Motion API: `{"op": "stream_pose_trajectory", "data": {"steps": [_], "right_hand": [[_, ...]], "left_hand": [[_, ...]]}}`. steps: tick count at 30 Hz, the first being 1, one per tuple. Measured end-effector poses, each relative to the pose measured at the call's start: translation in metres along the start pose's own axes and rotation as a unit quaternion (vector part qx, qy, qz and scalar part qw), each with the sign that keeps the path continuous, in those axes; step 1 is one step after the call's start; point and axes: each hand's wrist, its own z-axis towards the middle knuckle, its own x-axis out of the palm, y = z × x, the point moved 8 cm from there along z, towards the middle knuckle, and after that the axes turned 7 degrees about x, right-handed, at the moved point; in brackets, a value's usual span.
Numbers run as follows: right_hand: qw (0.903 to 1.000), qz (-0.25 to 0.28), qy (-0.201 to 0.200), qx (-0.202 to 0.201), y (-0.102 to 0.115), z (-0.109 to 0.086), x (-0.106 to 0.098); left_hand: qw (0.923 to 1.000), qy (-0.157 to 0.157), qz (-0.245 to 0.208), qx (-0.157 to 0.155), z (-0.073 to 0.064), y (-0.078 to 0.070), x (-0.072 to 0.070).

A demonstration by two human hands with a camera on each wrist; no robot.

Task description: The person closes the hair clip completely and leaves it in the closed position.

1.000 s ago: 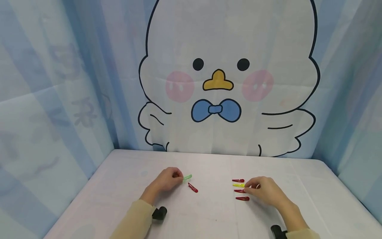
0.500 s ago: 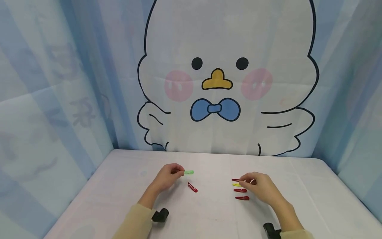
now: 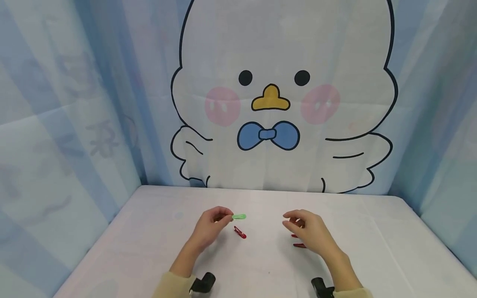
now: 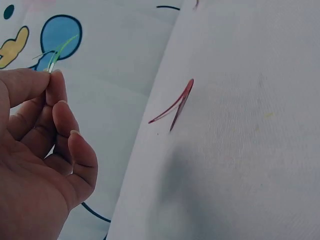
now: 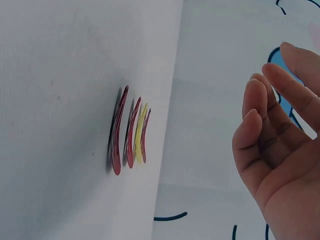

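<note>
Table edge [image 3: 268, 191] beyond, room between: left hand [image 3: 210, 228] pinches green clip [image 3: 240, 216], right hand [image 3: 310, 230] relaxed, seemingly empty.

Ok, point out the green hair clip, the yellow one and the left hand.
Green hair clip [image 3: 240, 216], head view: its exposed middle.
Yellow hair clip [image 5: 141, 134], right wrist view: its middle.
Left hand [image 4: 37, 172], left wrist view: the palm.

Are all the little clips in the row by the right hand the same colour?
No, a yellow clip lies among three red clips.

Forward-down head view, closer wrist views
</note>
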Motion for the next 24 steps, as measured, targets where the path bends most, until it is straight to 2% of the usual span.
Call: {"op": "stream_pose_trajectory", "data": {"steps": [4, 12, 19, 24], "right_hand": [[0.9996, 0.027, -0.006, -0.007, 0.008, -0.001, 0.004], [0.9983, 0.037, -0.025, -0.037, 0.024, -0.004, 0.009], [0.9965, 0.064, -0.019, -0.05, 0.036, -0.007, 0.017], [0.9937, 0.099, -0.004, -0.052, 0.039, -0.011, 0.02]], "left_hand": [[0.9996, 0.001, -0.027, 0.011, -0.005, -0.011, 0.005], [0.9976, 0.008, -0.058, 0.037, -0.01, -0.029, 0.017], [0.9962, 0.005, -0.069, 0.053, -0.011, -0.041, 0.026], [0.9946, 0.014, -0.082, 0.061, -0.014, -0.049, 0.035]]}}
